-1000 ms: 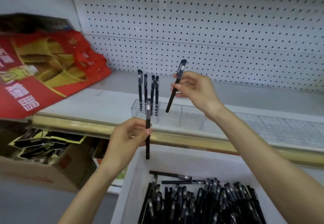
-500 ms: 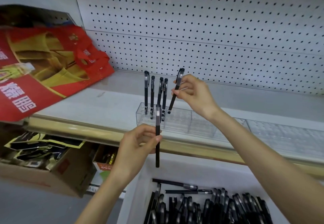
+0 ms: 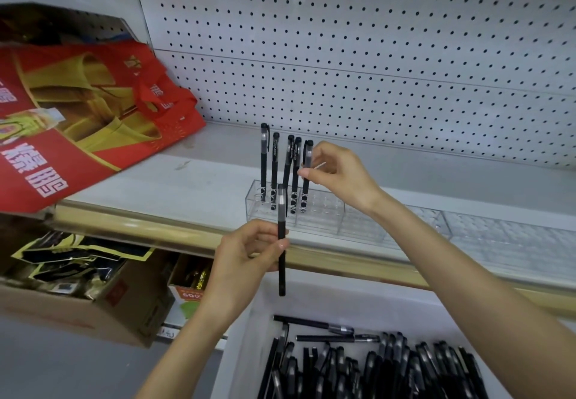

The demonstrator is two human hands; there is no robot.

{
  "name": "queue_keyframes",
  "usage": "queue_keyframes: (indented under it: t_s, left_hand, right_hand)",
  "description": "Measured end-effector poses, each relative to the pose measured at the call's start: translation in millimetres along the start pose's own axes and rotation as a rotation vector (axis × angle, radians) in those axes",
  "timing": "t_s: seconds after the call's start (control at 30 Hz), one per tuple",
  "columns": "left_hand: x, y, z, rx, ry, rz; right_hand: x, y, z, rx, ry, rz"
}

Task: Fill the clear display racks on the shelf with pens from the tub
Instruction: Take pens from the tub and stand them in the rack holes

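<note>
now right hand (image 3: 339, 174) pinching pen (image 3: 305, 188) lowered into rack (image 3: 324, 213), left hand (image 3: 246, 261) still gripping spare pen (image 3: 281, 220)

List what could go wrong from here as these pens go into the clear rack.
1. The right hand pinches the rightmost pen, seated close beside four standing pens, some leaning; a clumsy release may tip them.
2. The left hand holds its loose pen only by the fingertips; it may slip and fall.
3. The clear rack sits near the front of the shelf; a hard push may slide it.
</note>
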State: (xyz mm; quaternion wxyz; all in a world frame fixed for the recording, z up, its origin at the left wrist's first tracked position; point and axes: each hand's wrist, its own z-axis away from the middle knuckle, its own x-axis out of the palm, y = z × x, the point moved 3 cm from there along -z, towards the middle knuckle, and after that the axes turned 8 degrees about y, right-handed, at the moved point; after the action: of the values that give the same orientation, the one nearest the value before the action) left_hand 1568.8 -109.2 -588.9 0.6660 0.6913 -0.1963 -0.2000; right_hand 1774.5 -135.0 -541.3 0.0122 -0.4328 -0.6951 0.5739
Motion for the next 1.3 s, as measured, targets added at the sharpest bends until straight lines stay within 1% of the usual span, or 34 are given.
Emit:
queue_keyframes:
  t_s: [0.17, 0.3, 0.47, 0.7, 0.9, 0.97, 1.03, 1.07, 1.1, 1.2, 1.3]
  left_hand:
    - [0, 1, 0, 0.002, 0.0, -0.016]
    - [0, 2, 0, 0.002, 0.001, -0.021]
    - [4, 1, 0, 0.003, 0.004, -0.046]
    - [7, 1, 1, -0.005, -0.006, -0.053]
    - [13, 4, 2, -0.021, -0.013, -0.031]
    - [16, 4, 2, -0.022, -0.017, -0.042]
    - [19, 7, 3, -0.017, -0.021, -0.035]
    - [22, 9, 4, -0.009, -0.026, -0.029]
    - [25, 11, 5, 0.0, -0.033, -0.022]
    - [36, 17, 8, 0.019, -0.068, -0.004]
    - [46, 23, 12, 0.013, -0.117, 0.035]
  right_hand:
    - [-5, 2, -3, 0.005, 0.055, -0.033]
    - [-8, 3, -2, 0.017, 0.041, -0.028]
    - [-11, -1, 3, -0.02, 0.026, 0.026]
    - [-13, 1, 5, -0.02, 0.002, 0.048]
    - [-25, 4, 13, 0.024, -0.05, 0.054]
    - [-36, 1, 22, 0.04, 0.001, 0.053]
    - [-44, -7, 34, 0.078, 0.072, -0.07]
    - [-45, -11, 42, 0.116, 0.064, -0.156]
    - [-43, -15, 50, 0.155, 0.022, -0.214]
    - [-30, -24, 70, 0.203, -0.144, -0.23]
    - [-27, -28, 74, 0.223, -0.172, -0.271]
